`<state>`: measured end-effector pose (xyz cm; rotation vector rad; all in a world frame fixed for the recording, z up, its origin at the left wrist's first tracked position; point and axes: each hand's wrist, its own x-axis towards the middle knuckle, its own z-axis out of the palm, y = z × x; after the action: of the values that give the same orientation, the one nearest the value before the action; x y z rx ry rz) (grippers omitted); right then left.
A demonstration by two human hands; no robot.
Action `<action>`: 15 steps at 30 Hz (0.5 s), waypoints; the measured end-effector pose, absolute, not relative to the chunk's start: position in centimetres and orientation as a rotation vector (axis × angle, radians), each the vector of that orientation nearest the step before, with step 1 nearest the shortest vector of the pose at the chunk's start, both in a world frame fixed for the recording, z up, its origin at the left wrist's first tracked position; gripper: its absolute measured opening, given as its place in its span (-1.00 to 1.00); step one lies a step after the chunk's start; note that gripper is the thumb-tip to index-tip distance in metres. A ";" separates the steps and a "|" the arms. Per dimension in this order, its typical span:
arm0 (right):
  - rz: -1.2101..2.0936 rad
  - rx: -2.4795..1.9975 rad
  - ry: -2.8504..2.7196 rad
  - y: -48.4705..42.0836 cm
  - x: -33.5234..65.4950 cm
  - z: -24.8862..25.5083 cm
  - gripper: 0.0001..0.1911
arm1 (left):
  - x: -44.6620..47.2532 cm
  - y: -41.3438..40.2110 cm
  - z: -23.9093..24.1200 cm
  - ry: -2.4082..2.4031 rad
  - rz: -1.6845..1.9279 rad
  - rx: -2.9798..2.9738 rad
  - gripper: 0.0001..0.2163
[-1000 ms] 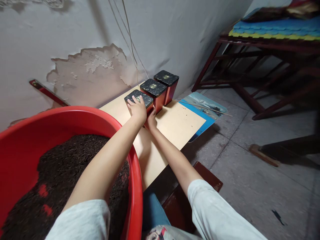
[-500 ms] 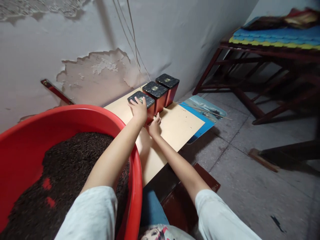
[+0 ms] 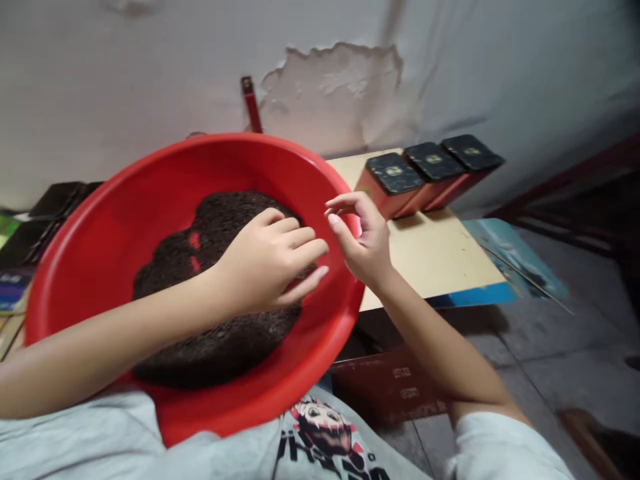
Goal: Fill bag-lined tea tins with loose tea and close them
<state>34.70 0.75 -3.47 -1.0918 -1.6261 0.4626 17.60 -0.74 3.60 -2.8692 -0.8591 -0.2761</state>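
A big red basin (image 3: 320,157) in front of me holds a heap of dark loose flakes (image 3: 235,207) that look like tea leaves. Over the heap, my left hand (image 3: 277,263) hangs with its fingers loosely bent and apart, holding nothing. My right hand (image 3: 363,240) is by the basin's right rim, thumb and fingers curved with a gap between them and nothing inside. Just beyond it, three red tins with black lids stand in a row: a near tin (image 3: 383,190), a middle tin (image 3: 435,163) and a far tin (image 3: 473,153).
The tins rest on a pale board (image 3: 440,257), with a blue picture sheet (image 3: 515,247) and a thin stick (image 3: 530,280) at its right end. Dark boxes (image 3: 55,200) lie left of the basin. The peeling wall (image 3: 335,93) rises behind.
Both hands have left the near tin, which stays in the row. They have come back to the basin, the left one over the flakes. The view has swung left.
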 end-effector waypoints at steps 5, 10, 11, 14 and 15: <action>0.699 -1.109 -2.684 -0.2 27.5 -3.0 -0.71 | 5.4 -3.2 3.7 -1.600 -0.378 -2.511 -0.60; 0.676 -1.170 -3.397 -1.3 21.1 -5.5 -0.56 | -9.5 -4.1 2.3 -2.407 -0.290 -1.746 -0.64; 0.662 -1.165 -3.417 -1.3 20.1 -5.9 -0.56 | -12.2 -4.2 1.4 -2.484 -0.265 -1.637 -0.65; 0.528 -1.164 -3.373 -0.4 17.3 -6.5 -0.60 | -18.8 -4.5 -1.8 -2.500 -0.365 -1.552 -0.65; 0.462 -1.177 -3.334 0.1 16.4 -6.8 -0.61 | -20.3 -4.5 -3.0 -2.495 -0.375 -1.596 -0.63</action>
<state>16.38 0.10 -6.78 -1.1767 -3.3342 0.4616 -20.34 -4.45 -3.02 -1.5965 -2.4950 -0.3754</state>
